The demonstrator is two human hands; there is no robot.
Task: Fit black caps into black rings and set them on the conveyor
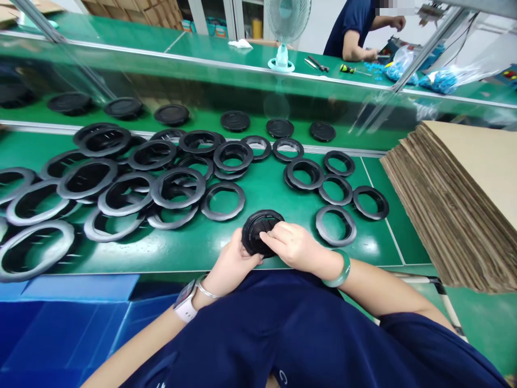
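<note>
Both of my hands hold one black round plastic part point(258, 229) just above the near edge of the green table point(262, 188). My left hand point(232, 264) grips its lower left rim, fingers curled under it. My right hand point(293, 245) lies over its right side with fingertips pressed on the face. Several black plastic rings point(222, 200) lie spread on the table beyond, a dense overlapping heap point(100, 186) to the left and a looser group point(335, 188) to the right.
A tall stack of flat cardboard sheets point(456, 199) fills the right side. Black discs point(235, 120) ride a green conveyor lane behind. A small fan point(285, 27) stands on the far bench, where another person point(355, 27) works. A blue bin point(60, 318) sits lower left.
</note>
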